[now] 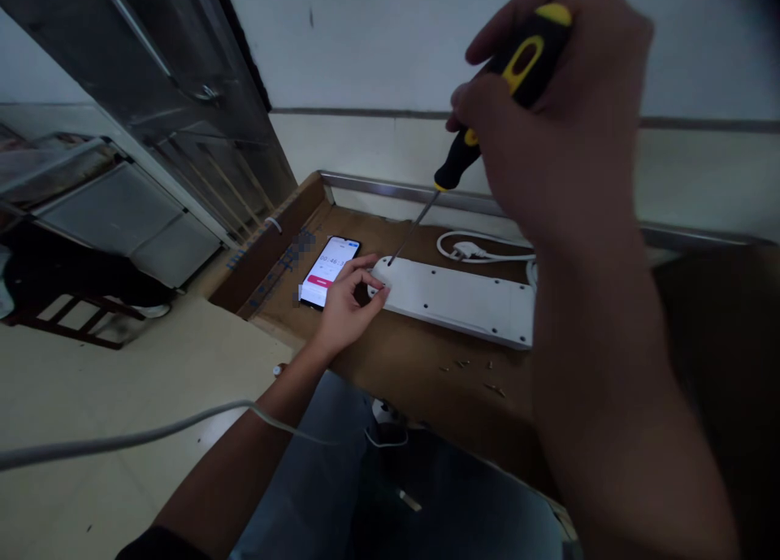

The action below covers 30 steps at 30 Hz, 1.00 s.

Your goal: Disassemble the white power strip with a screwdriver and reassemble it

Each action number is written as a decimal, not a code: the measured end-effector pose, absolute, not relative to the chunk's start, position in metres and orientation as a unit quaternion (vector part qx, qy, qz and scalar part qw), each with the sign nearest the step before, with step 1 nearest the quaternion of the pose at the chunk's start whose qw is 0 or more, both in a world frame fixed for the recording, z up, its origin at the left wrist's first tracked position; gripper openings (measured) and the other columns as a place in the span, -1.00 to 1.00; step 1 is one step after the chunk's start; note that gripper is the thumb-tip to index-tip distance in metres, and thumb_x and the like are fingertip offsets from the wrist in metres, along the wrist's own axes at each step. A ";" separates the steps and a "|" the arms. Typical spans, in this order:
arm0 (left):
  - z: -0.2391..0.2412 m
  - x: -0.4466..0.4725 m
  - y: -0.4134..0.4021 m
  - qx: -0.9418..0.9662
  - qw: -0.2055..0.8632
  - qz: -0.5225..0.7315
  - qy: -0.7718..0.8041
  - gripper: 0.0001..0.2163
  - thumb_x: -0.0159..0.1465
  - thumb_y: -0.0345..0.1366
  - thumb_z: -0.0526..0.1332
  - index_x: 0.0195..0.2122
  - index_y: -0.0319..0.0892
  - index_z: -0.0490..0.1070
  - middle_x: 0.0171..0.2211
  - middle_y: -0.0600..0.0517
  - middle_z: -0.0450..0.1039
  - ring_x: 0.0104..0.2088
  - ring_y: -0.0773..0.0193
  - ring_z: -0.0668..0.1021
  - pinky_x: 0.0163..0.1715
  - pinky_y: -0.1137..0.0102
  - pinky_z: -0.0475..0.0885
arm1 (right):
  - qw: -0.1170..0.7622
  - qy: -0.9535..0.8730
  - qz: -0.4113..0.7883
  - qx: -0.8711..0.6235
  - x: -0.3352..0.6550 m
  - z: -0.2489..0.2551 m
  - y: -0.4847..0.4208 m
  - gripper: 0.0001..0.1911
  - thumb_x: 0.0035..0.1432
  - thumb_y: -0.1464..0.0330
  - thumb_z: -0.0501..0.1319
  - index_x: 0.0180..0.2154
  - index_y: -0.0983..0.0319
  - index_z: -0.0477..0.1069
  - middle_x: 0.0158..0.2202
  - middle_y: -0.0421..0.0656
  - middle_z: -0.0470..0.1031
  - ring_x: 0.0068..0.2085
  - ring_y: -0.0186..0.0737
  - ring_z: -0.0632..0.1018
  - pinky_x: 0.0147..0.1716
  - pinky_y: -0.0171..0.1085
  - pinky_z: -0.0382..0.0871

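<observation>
My right hand (pixel 566 113) grips the black and yellow handle of a screwdriver (pixel 454 158). Its thin shaft slants down to the left, and the tip meets a hole near the left end of a white power strip (pixel 457 296). The strip lies face down, with several dark screw holes in its back. At that same end is my left hand (pixel 350 304), thumb and forefinger pinched together against the strip; anything between the fingertips is too small to make out. Several small screws (pixel 461 363) lie loose on the brown tabletop (pixel 390 357) in front of the strip.
A phone (pixel 329 271) with a lit timer screen lies left of my left hand. Behind the strip, a white cord with a plug (pixel 469 251) is coiled near the wall. A raised wooden edge (pixel 268 227) bounds the table's left side. A grey cable (pixel 152 440) crosses the lower left foreground.
</observation>
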<state>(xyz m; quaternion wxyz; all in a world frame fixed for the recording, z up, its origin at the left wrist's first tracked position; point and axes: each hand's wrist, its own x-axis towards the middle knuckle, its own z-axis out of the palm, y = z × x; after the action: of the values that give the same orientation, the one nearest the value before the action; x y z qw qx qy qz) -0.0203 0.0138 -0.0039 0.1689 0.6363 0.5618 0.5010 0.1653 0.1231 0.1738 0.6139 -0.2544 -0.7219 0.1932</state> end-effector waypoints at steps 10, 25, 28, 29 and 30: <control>0.007 -0.008 -0.006 0.811 0.045 0.375 0.447 -0.92 0.31 -0.41 0.31 -0.27 -0.09 0.45 -0.01 -0.05 0.57 0.00 0.12 0.55 0.06 0.14 0.50 | 0.566 -0.734 0.193 -0.323 0.145 0.153 0.130 -0.75 0.05 0.59 0.21 -0.29 0.15 0.29 -0.35 -0.26 0.41 -0.36 -0.33 0.33 -0.29 -0.23 0.20; 0.010 0.000 -0.011 0.873 0.147 0.219 0.411 -0.83 0.32 -0.36 0.18 -0.10 -0.09 0.49 -0.17 -0.04 0.57 -0.22 0.18 0.62 -0.22 0.29 0.54 | 0.597 -0.723 0.211 -0.276 0.150 0.157 0.128 -0.75 0.00 0.64 0.16 -0.27 0.25 0.33 -0.39 -0.29 0.28 -0.38 -0.42 0.25 -0.32 -0.26 0.08; 0.013 0.004 -0.016 0.891 0.156 0.199 0.376 -0.80 0.36 -0.22 0.22 -0.04 -0.10 0.50 -0.17 -0.06 0.58 -0.21 0.15 0.63 -0.25 0.29 0.56 | 0.587 -0.731 0.206 -0.279 0.149 0.156 0.129 -0.75 0.01 0.64 0.17 -0.27 0.25 0.34 -0.39 -0.29 0.29 -0.38 -0.42 0.25 -0.31 -0.28 0.08; 0.013 0.005 -0.018 0.898 0.147 0.191 0.367 -0.82 0.38 -0.20 0.21 -0.06 -0.10 0.51 -0.18 -0.06 0.58 -0.21 0.15 0.63 -0.25 0.28 0.56 | 0.584 -0.735 0.202 -0.281 0.149 0.156 0.129 -0.75 0.02 0.64 0.17 -0.27 0.25 0.34 -0.38 -0.29 0.31 -0.37 -0.42 0.26 -0.30 -0.28 0.09; 0.013 0.006 -0.018 0.904 0.136 0.186 0.360 -0.84 0.41 -0.20 0.20 -0.09 -0.10 0.51 -0.20 -0.06 0.59 -0.22 0.16 0.63 -0.25 0.28 0.56 | 0.580 -0.738 0.199 -0.283 0.149 0.155 0.129 -0.75 0.03 0.64 0.18 -0.27 0.24 0.33 -0.37 -0.28 0.34 -0.36 -0.41 0.27 -0.29 -0.29 0.10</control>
<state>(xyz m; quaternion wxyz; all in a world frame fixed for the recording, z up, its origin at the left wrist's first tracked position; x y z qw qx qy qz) 0.0064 -0.0182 0.0134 0.1357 0.9040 0.3602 0.1861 0.1488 0.1289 0.1553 0.5797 -0.2829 -0.7377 0.1993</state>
